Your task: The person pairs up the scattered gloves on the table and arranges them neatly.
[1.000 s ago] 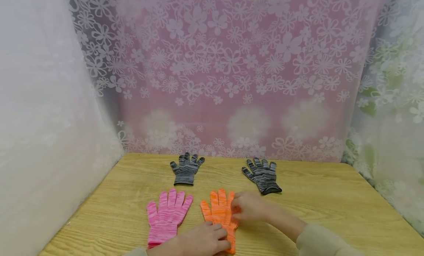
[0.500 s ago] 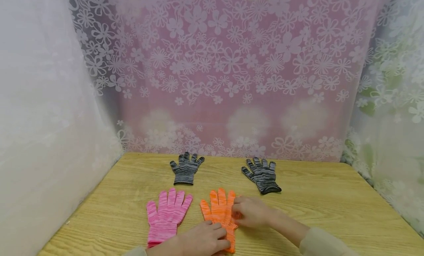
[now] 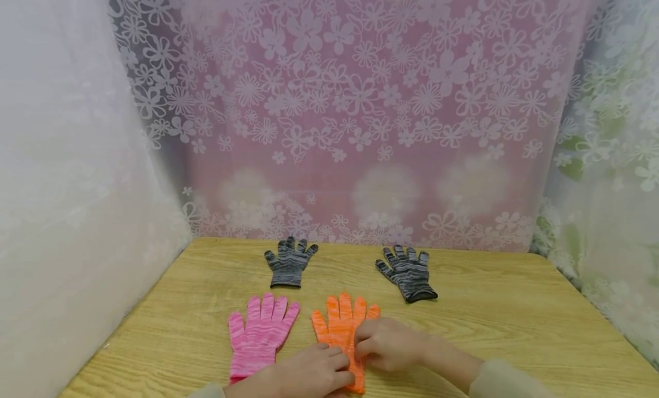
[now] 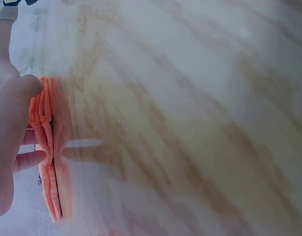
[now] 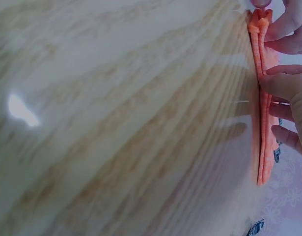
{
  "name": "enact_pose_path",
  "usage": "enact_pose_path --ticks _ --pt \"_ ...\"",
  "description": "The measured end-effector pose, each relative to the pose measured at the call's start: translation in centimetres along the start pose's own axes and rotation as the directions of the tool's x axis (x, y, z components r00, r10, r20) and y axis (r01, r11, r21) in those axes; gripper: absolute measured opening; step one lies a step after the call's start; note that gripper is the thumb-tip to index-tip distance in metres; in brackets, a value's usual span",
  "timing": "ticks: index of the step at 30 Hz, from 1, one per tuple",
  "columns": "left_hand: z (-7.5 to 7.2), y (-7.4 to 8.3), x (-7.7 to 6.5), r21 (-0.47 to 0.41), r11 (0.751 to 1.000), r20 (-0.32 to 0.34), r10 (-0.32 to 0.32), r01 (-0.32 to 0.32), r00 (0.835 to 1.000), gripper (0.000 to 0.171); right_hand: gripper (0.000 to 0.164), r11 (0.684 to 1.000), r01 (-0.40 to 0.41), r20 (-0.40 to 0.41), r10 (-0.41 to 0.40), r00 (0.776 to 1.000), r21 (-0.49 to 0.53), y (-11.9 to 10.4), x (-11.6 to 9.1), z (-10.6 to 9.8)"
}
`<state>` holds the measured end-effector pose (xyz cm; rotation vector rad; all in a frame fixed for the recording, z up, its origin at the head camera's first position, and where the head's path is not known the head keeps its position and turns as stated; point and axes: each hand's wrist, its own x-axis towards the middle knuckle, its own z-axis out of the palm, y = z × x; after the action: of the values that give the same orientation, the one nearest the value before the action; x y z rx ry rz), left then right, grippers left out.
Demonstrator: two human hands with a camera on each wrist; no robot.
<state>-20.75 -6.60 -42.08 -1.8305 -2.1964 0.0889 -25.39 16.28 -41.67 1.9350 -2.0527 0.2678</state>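
Observation:
An orange knitted glove [image 3: 340, 328] lies palm-down or palm-up, cannot tell which, with its fingers pointing away from me. My left hand [image 3: 315, 370] holds its cuff end, thumb at the near edge and curled fingers on top. Along the glove's right edge my right hand [image 3: 393, 345] pinches the knit below the little finger, thumb at the side. Folded layers of the orange edge show in both wrist views. Left of it lies a pink glove [image 3: 257, 338], its cuff partly behind my left forearm.
Two grey-black striped gloves lie farther back, one at left [image 3: 289, 266] and one at right [image 3: 409, 275]. Everything lies on a wood-grain table [image 3: 489, 318]. A pink flowered curtain [image 3: 370, 129] hangs behind it, with pale sheets on both sides.
My right hand has slid down the orange glove's right edge toward the cuff, and the glove's little finger now shows. The left hand stays nearly in place.

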Motion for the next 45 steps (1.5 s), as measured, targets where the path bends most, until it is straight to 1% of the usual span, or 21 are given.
enact_pose_path --ticks 5,10,12,16,20,25,29,32,36,39,41,43,45 --pt "0.1 -0.1 0.0 -0.005 1.0 -0.02 0.007 -0.007 1.0 0.023 0.005 0.994 0.055 0.001 -0.055 0.999 -0.09 0.0 0.0 0.3" --pt "0.0 -0.1 0.1 -0.019 1.0 -0.048 0.003 -0.004 0.999 0.022 0.006 0.976 0.107 0.029 -0.104 0.994 -0.188 0.0 0.2 0.1" --pt "0.0 -0.1 0.2 -0.024 1.0 -0.045 0.002 -0.003 0.999 0.023 0.007 0.972 0.123 0.035 -0.119 0.992 -0.202 -0.1 0.3 0.1" --pt "0.0 -0.1 0.3 -0.021 1.0 -0.028 0.0 0.0 1.0 0.024 0.007 0.968 0.141 0.035 -0.137 0.99 -0.207 -0.1 0.2 0.0" --pt "0.0 -0.1 0.4 -0.045 0.999 -0.001 -0.009 0.009 1.0 0.023 0.008 0.974 0.138 0.028 -0.135 0.99 -0.179 -0.2 -0.2 -0.1" --pt "-0.1 -0.1 0.6 -0.059 0.998 0.033 -0.012 0.014 0.999 0.024 0.009 0.973 0.148 0.038 -0.144 0.989 -0.176 -0.1 -0.5 -0.1" --pt "0.0 -0.1 0.7 -0.039 0.999 0.026 -0.003 0.004 1.0 0.024 0.009 0.97 0.151 0.037 -0.147 0.988 -0.19 -0.2 -0.7 -0.1" --pt "0.0 -0.1 0.7 0.008 1.0 0.006 0.011 -0.012 1.0 0.023 0.009 0.971 0.148 0.032 -0.144 0.989 -0.189 -0.4 -0.8 -0.1" --pt "0.1 0.1 0.6 0.06 0.998 -0.001 0.03 -0.03 1.0 0.024 0.011 0.97 0.146 0.026 -0.144 0.989 -0.192 -0.5 -1.1 -0.1" --pt "0.1 0.1 0.6 0.053 0.998 0.007 0.028 -0.029 1.0 0.024 0.011 0.978 0.125 0.003 -0.126 0.992 -0.165 -0.6 -1.3 0.0" --pt "0.0 0.1 0.6 0.039 0.999 0.013 0.025 -0.026 1.0 0.024 0.01 0.987 0.088 -0.03 -0.092 0.995 -0.132 -0.6 -1.5 0.0" --pt "0.0 0.1 0.6 0.036 0.999 0.01 0.025 -0.025 1.0 0.023 0.011 0.996 0.018 -0.08 -0.025 0.996 -0.091 -0.4 -1.8 0.0" --pt "0.0 0.1 0.6 0.036 0.999 0.002 0.028 -0.028 1.0 0.022 0.01 0.993 -0.098 -0.133 0.089 0.987 -0.062 -0.2 -1.9 -0.1"
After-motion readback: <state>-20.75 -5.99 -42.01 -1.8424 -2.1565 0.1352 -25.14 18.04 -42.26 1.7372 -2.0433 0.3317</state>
